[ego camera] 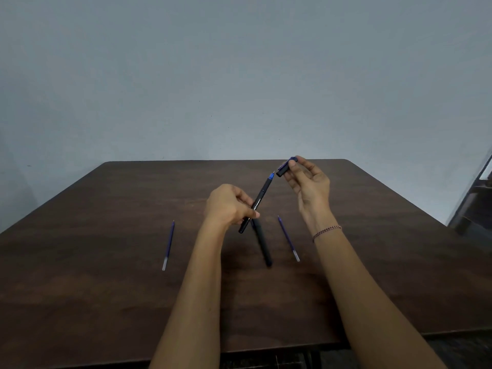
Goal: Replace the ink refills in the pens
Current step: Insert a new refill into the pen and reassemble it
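Above the middle of the dark, wood-grained table (106, 288), the left hand (229, 206) is curling its fingers and thumb round the lower part of a slim black pen (259, 201). It is holding the pen clear of the wood, tilted, with the blue tip end pointing up and away. Just beyond that tip and apart from it, the right hand (308, 187) is pinching the short dark cap (286, 167) between thumb and fingertips, a blue clip showing along its side. A thin beaded bracelet (326, 231) is circling the right wrist. Beneath the hands a second pen (263, 246), matte black and cylindrical, is lying flat on the table. Two thin blue rods are lying there too, each with a pale end nearest the person: the left refill (168, 245) well apart from the hands, and the right refill (288, 238) just beside the second pen.
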### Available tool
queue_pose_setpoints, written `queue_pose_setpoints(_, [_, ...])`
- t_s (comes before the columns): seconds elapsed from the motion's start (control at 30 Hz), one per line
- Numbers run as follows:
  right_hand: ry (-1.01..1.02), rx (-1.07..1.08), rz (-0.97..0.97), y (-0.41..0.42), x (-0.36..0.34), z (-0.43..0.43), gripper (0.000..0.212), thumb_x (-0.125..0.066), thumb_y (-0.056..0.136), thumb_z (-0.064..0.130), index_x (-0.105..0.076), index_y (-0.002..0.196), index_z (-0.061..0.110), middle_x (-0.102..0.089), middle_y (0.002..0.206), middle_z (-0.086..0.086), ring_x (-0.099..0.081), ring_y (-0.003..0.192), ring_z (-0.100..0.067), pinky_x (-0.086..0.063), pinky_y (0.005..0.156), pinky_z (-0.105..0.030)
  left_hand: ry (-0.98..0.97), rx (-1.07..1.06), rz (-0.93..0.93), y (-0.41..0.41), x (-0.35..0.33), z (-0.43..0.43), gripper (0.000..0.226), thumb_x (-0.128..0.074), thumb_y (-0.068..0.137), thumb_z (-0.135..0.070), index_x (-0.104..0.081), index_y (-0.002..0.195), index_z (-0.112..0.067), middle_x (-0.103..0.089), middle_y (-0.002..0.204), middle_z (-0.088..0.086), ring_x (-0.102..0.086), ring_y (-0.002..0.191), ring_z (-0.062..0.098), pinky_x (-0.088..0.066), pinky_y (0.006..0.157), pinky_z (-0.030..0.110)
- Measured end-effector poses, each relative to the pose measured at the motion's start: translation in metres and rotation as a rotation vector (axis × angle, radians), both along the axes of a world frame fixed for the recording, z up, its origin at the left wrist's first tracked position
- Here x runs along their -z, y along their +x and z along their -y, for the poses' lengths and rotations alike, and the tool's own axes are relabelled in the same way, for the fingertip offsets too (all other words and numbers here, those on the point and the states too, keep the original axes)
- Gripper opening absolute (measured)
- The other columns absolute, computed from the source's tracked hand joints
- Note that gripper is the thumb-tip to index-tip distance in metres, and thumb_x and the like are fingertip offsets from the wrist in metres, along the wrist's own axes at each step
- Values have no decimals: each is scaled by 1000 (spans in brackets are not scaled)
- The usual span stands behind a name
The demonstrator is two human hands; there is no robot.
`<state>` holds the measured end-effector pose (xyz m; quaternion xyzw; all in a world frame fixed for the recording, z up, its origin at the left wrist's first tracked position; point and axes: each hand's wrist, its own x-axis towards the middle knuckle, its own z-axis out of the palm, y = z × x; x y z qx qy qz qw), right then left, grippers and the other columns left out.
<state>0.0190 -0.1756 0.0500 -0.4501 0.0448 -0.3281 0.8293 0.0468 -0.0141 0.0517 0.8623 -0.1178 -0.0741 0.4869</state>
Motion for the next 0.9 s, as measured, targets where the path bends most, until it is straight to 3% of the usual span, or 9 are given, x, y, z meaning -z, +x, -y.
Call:
queue_pose_setpoints(0.23, [15,-17,17,1,-1,1,16,-63,85,-4,-63,98,6,-69,88,-7,-69,80,-16,-57,71,-22,57,10,12,0,-2,0,25,-88,60,-11,-65,65,-21,-66,66,-2,-68,69,16,-60,69,32])
queue_pose_setpoints(0.43, [-16,-46,22,1,-1,-1,14,-61,86,-5,-63,95,5,-72,77,-1,-71,72,-12,-58,71,-23,76,5,21,-2,-3,0,25,-88,60,-13,-65,67,-21,-68,69,-2,-71,78,19,-59,75,37])
queue_pose_setpoints(0.9, [-164,-151,-35,3,3,-4,22,-57,89,-3,-60,108,9,-67,94,-12,-68,83,-20,-58,77,-27,61,-40,54,0,0,0,25,-89,59,-15,-65,64,-22,-70,75,1,-70,79,19,-58,79,39])
